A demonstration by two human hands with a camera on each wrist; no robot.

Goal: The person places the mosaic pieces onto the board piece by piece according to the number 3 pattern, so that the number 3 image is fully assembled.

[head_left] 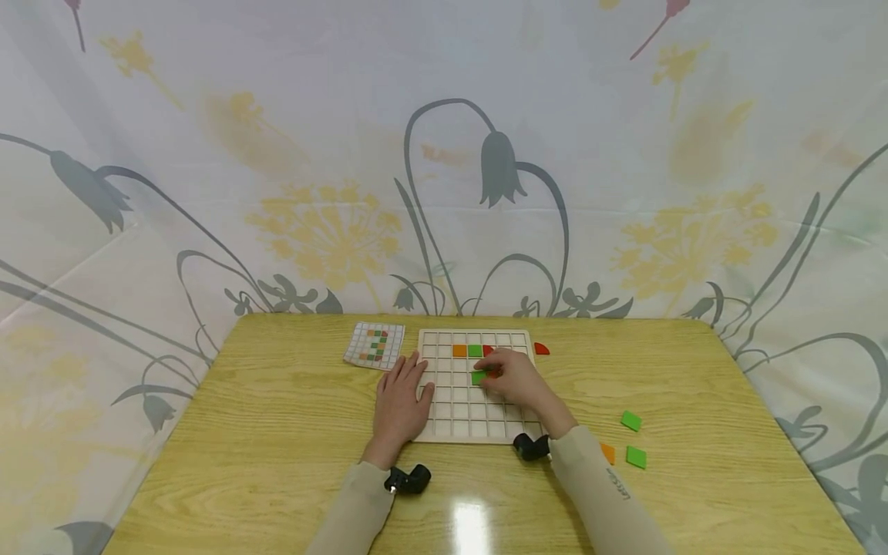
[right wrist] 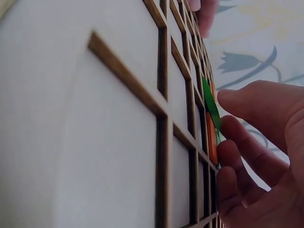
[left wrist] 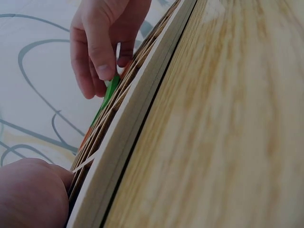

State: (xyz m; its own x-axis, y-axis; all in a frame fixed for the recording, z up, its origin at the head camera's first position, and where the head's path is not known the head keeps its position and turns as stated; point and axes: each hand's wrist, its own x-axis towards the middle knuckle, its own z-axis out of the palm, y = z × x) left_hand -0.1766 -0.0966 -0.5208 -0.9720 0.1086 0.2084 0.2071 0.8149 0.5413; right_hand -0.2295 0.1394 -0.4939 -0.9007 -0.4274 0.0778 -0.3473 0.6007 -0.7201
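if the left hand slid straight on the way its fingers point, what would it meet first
Probably nothing for a while. The left hand lies flat on the grid board's left edge, fingers pointing up the empty left columns. Past the far rim, the pattern card seems nearest, though slightly left of that line.

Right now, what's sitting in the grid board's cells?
The board holds orange, green and red tiles in its second row. The right hand pinches another green tile over a lower cell. Cells under both hands are hidden.
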